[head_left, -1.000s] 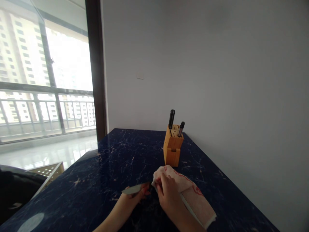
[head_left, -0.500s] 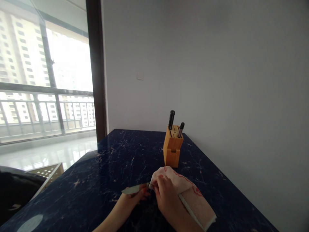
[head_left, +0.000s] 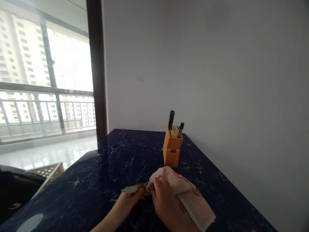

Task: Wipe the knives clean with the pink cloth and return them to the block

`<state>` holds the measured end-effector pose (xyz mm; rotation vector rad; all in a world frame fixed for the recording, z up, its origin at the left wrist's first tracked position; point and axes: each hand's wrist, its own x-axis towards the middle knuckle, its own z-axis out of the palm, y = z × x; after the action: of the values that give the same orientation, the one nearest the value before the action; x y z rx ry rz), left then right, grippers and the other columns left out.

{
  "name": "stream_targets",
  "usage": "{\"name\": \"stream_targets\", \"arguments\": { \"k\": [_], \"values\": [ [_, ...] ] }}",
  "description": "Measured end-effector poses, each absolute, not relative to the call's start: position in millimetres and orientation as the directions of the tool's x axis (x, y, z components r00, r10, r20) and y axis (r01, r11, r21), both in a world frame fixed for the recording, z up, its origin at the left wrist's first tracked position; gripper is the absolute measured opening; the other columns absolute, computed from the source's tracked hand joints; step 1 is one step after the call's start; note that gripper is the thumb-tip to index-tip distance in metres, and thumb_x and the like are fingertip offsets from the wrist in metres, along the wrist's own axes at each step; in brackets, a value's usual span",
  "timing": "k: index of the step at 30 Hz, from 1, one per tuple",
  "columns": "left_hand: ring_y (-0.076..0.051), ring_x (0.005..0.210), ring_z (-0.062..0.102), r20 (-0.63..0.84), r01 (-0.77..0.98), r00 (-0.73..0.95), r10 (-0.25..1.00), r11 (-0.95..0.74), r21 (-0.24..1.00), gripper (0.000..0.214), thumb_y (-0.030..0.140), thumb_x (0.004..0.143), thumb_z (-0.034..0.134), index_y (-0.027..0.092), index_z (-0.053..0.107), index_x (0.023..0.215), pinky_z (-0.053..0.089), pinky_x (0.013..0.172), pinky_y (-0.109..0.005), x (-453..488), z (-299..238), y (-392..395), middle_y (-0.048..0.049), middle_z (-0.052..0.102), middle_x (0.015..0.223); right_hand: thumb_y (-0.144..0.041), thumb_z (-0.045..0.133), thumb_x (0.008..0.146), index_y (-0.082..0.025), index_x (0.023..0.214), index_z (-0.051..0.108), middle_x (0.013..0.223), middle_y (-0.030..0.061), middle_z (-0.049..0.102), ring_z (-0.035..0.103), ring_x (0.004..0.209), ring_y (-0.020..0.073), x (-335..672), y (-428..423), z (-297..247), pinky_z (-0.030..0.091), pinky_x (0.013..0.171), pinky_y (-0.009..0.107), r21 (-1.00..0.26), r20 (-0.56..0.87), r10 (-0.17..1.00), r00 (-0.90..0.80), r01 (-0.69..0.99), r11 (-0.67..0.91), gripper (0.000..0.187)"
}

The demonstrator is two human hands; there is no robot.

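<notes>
A knife (head_left: 131, 188) lies low over the dark blue marble table (head_left: 108, 167), blade pointing left. My left hand (head_left: 134, 199) is closed around it near the handle end. My right hand (head_left: 164, 201) pinches a pale cloth with red markings (head_left: 185, 190) against the blade where it meets the handle. The cloth drapes over my right wrist and trails to the right. A wooden knife block (head_left: 172, 147) stands just beyond the cloth, with two black-handled tools sticking up from it.
A grey wall runs along the table's right side and back. To the left is a large window with a dark frame and a balcony railing. A perforated pale box (head_left: 47, 172) and a dark object (head_left: 14, 190) sit at lower left.
My right hand and the cloth have slid slightly left along the blade. The left hand and knife stay almost still.
</notes>
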<state>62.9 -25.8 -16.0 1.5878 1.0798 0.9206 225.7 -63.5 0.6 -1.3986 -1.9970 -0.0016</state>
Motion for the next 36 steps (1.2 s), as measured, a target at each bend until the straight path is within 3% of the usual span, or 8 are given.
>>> {"name": "stream_targets", "arguments": {
  "k": [15, 20, 26, 32, 36],
  "values": [
    [-0.020, 0.070, 0.064, 0.057, 0.247, 0.307, 0.950, -0.138, 0.959, 0.045, 0.058, 0.069, 0.055, 0.021, 0.070, 0.090, 0.049, 0.056, -0.024, 64, -14, -27, -0.0025, 0.073, 0.077, -0.007, 0.041, 0.078, -0.017, 0.094, 0.051, 0.092, 0.0089, 0.060, 0.053, 0.088, 0.0227, 231, -54, -11, 0.041, 0.079, 0.039, -0.394, 0.558, 0.820, -0.124, 0.830, 0.394, 0.021],
    [-0.019, 0.069, 0.064, 0.077, 0.238, 0.334, 0.940, -0.163, 0.958, 0.043, 0.058, 0.070, 0.053, 0.021, 0.071, 0.084, 0.048, 0.055, -0.023, 64, -12, -26, -0.0022, 0.073, 0.077, -0.008, 0.042, 0.079, -0.020, 0.089, 0.053, 0.090, 0.0060, 0.061, 0.053, 0.088, 0.0216, 227, -55, -7, 0.041, 0.079, 0.037, -0.398, 0.571, 0.810, -0.133, 0.818, 0.415, 0.020],
    [-0.020, 0.071, 0.063, 0.061, 0.229, 0.336, 0.940, -0.145, 0.963, 0.048, 0.058, 0.071, 0.052, 0.021, 0.068, 0.098, 0.048, 0.056, -0.024, 65, -13, -27, -0.0027, 0.073, 0.081, -0.007, 0.043, 0.077, -0.018, 0.085, 0.052, 0.086, 0.0062, 0.059, 0.053, 0.081, 0.0214, 232, -50, -3, 0.041, 0.072, 0.035, -0.379, 0.559, 0.825, -0.083, 0.859, 0.343, 0.017],
    [-0.019, 0.072, 0.063, 0.093, 0.238, 0.363, 0.927, -0.188, 0.953, 0.046, 0.058, 0.073, 0.050, 0.021, 0.070, 0.090, 0.048, 0.058, -0.023, 65, -14, -26, -0.0022, 0.073, 0.082, -0.008, 0.041, 0.079, -0.019, 0.090, 0.050, 0.087, 0.0057, 0.059, 0.053, 0.084, 0.0210, 226, -54, -3, 0.040, 0.075, 0.035, -0.373, 0.565, 0.810, -0.153, 0.829, 0.417, 0.018],
    [-0.020, 0.072, 0.063, 0.070, 0.242, 0.342, 0.937, -0.159, 0.957, 0.050, 0.060, 0.072, 0.051, 0.021, 0.069, 0.096, 0.048, 0.057, -0.024, 65, -12, -27, -0.0027, 0.073, 0.082, -0.007, 0.042, 0.076, -0.019, 0.087, 0.051, 0.086, 0.0061, 0.060, 0.053, 0.082, 0.0212, 231, -52, -4, 0.039, 0.072, 0.034, -0.382, 0.554, 0.826, -0.107, 0.849, 0.366, 0.018]
  ]
}}
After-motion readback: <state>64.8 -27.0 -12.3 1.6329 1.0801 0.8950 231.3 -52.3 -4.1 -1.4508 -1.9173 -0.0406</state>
